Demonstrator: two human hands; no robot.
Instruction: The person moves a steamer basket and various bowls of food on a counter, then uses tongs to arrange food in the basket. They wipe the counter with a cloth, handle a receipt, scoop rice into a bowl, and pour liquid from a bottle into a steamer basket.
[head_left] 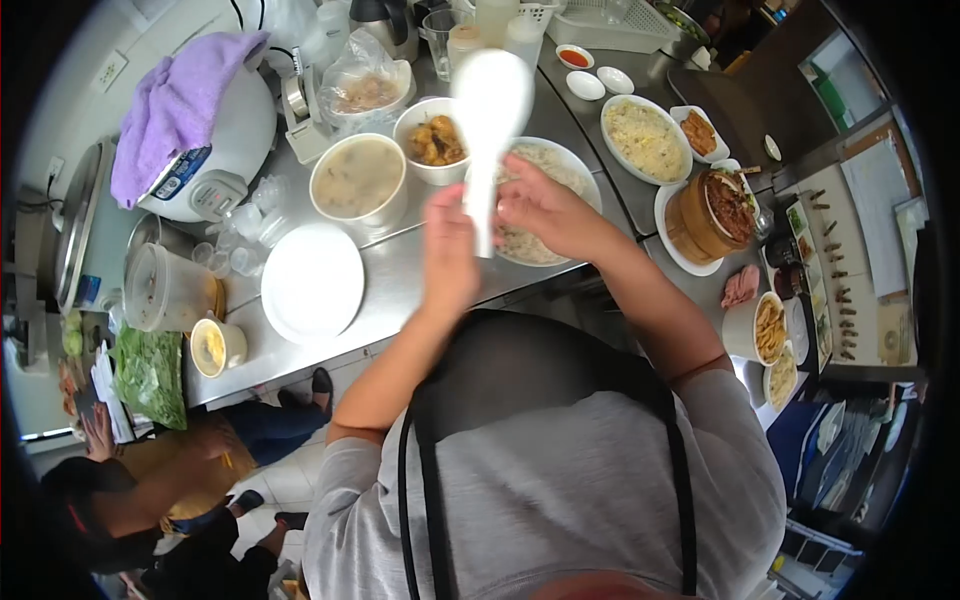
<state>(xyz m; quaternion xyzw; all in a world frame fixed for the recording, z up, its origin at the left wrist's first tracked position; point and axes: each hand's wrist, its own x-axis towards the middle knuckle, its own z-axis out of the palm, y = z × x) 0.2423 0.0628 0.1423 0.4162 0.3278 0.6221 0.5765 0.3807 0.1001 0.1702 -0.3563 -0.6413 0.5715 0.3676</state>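
A white rice paddle [490, 110] is raised over the counter, its broad blade up and its handle pointing down towards me; it is a little blurred. My left hand [449, 245] is closed at the left side of the handle, partly smeared by motion. From the right, the curled fingers of my right hand [545, 208] meet the same handle. Beneath and behind my hands stands a big white bowl of rice [567, 177], partly covered by them. To its left are a bowl of orange-brown food pieces [437, 140] and a tub of cloudy soup [358, 180].
A white plate [313, 283] lies on the steel counter, near a rice cooker [215, 150] under a purple towel [185, 115]. Rightward are a bowl of yellow fried rice [646, 140] and a wooden steamer [700, 222] of dark food. Another person [190, 465] is at lower left.
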